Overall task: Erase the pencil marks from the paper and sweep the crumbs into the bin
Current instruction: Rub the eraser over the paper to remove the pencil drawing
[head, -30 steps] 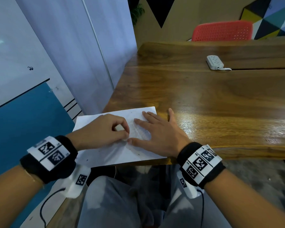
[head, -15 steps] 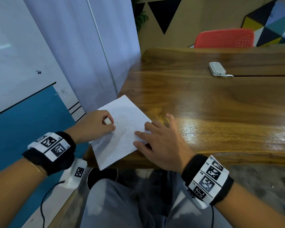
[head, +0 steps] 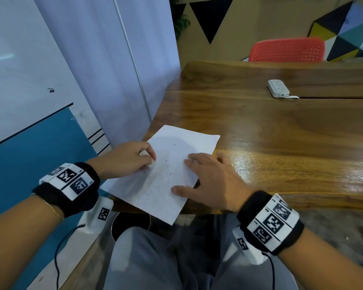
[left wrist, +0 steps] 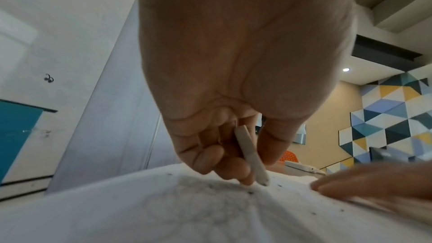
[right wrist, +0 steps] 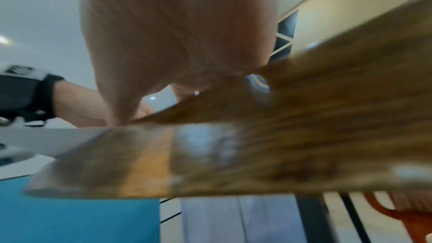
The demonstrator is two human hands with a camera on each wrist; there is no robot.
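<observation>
A white sheet of paper (head: 166, 174) lies skewed over the near left corner of the wooden table (head: 270, 132), its near part hanging past the edge. Dark eraser crumbs (head: 166, 161) and faint grey pencil marks (left wrist: 210, 197) are on it. My left hand (head: 132, 158) pinches a white eraser (left wrist: 250, 154), whose tip touches the paper. My right hand (head: 210, 176) lies flat with spread fingers on the paper's right side. A round dark bin (head: 132, 225) stands on the floor below the table corner, partly hidden by my knee.
A white power strip (head: 278, 87) with a cable lies far back on the table. A red chair (head: 287, 50) stands behind the table. A white and blue wall runs close along the left. My grey-trousered legs (head: 155, 258) fill the space under the table's edge.
The paper has been turned and slid toward the table's left corner, now hanging over the edge. Both hands went along with it; the left one still holds the eraser.
</observation>
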